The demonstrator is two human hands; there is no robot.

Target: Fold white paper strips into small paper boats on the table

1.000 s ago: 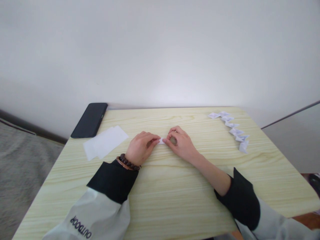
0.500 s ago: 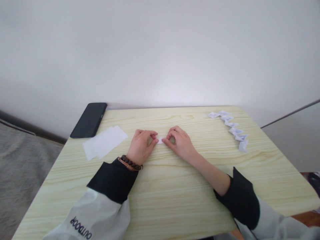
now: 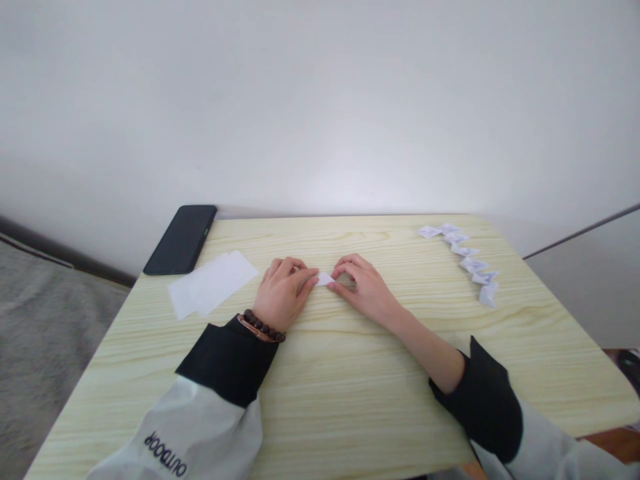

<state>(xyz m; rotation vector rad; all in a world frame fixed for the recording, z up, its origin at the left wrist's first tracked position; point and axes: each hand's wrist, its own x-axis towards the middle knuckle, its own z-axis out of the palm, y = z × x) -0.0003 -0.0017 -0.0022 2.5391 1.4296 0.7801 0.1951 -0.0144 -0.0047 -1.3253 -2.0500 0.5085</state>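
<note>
Between my two hands, near the middle of the table, is a small folded piece of white paper (image 3: 325, 279), roughly triangular in what shows of it. My left hand (image 3: 286, 288) pinches its left end between thumb and fingers. At the right end, the thumb and index finger of my right hand (image 3: 364, 288) close on its tip. Fingertips cover both ends of the paper. Over on the right, several small folded white paper boats (image 3: 471, 265) form a curved row.
Flat sheets of white paper (image 3: 213, 283) overlap on the left of the wooden table (image 3: 350, 400). Behind them lies a black phone (image 3: 181, 239) at the back left corner. A white wall (image 3: 320, 107) rises along the table's far edge.
More of the folded paper now shows between my fingertips, with a pointed top. My right hand has shifted slightly to the right, and the fingers of both hands have changed their pinch a little.
</note>
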